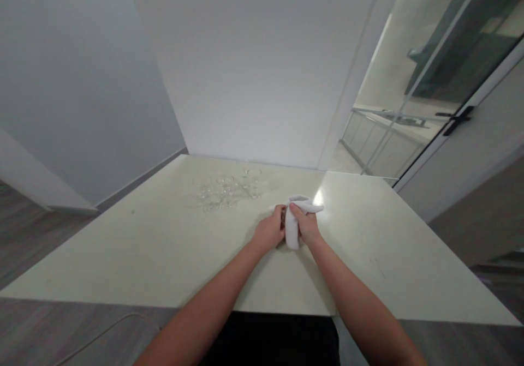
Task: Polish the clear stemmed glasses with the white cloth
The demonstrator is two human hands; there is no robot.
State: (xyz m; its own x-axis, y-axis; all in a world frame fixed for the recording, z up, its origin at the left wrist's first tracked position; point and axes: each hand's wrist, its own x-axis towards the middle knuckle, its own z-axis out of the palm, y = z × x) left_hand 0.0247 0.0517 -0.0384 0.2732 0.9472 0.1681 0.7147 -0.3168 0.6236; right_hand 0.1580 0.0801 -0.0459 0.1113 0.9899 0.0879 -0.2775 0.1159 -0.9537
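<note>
Both your hands work close together, in front of your body and just over the white table [155,251]. Your right hand [306,225] pinches the white cloth [292,234]: thumb laid along its top, the other fingers mostly hidden behind the fabric. The cloth sits right at those fingertips; one fold hangs below them toward you, another sticks out beyond them to the right.

Your left hand [269,231] is beside the cloth, fingers curled inward, thumb side up. A small dark, shiny patch shows between these fingers and the cloth, too little to identify; whether they grip it or the cloth, you cannot tell from here.

Left of your fingers and farther from you, a cluster of clear glassware [226,193] stands on the table, well apart from both hands. The pieces overlap and are see-through, so a count is unsure.

Straight out beyond your fingers, a white wall [254,82] meets the table's far edge. Far to the right of them, a glazed door [393,109] with a black handle [456,119]. Below and left of your fingers, past the near table edge, a thin cable [98,337] lies on the wood-look floor [28,330].
</note>
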